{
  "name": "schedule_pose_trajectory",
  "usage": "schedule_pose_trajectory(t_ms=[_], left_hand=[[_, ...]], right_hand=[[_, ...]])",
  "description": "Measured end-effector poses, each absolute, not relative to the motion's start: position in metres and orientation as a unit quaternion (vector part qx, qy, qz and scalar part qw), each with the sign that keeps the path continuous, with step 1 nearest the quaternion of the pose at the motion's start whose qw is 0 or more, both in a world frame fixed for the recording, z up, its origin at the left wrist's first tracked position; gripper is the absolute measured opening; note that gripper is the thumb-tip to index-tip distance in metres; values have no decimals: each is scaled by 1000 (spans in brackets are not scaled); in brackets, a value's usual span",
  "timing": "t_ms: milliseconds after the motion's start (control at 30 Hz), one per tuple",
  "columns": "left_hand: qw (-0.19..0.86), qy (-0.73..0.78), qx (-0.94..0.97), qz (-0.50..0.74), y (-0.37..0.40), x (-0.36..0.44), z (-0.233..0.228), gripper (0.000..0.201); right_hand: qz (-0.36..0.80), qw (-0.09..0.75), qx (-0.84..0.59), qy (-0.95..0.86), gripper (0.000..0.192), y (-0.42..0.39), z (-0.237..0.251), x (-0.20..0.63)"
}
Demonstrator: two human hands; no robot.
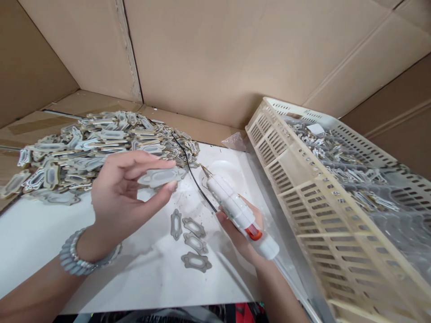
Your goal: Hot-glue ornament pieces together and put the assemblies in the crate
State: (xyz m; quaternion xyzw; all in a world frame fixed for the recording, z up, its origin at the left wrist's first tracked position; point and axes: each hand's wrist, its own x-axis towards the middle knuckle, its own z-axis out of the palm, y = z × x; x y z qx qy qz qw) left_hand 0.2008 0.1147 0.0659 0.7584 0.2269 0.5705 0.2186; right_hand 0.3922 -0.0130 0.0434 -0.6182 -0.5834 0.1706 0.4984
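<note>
While the left hand (123, 195) pinches a frame (158, 177), the right hand (240, 233) grips a glue gun (240, 211) just beside it.

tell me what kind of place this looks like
Probably a small craft or assembly workstation walled in with cardboard: a big pile of flat frame pieces, a glue gun in the right hand, and a plastic crate of more parts.

just the one view, worn on the head, looking forward and down at the white desk (40, 233) from close up; cardboard walls (215, 54) fill the top, a basket (323, 211) sits at the right edge
</note>
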Motion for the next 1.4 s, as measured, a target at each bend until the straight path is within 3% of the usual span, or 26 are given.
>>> schedule_pose_trajectory(t_ms=[233, 433, 667, 933, 1167, 1400], left_hand=[[190, 323, 731, 571, 152, 200, 60, 30], [167, 394, 738, 522, 205, 198, 51, 29], [197, 422, 773, 429, 221, 189, 54, 46], [175, 391, 803, 414, 225, 173, 63, 49], [116, 335, 902, 249, 217, 161, 82, 53], [98, 338, 910, 220, 218, 166, 84, 74]], right_hand=[[172, 480, -637, -579, 35, -9, 44, 397], [175, 468, -652, -570, 36, -8, 45, 400], [160, 474, -651, -570, 31, -7, 42, 401], [165, 479, -647, -569, 31, -8, 40, 402], [172, 496, -641, -560, 32, -9, 37, 400], [162, 503, -640, -557, 31, -9, 38, 399]])
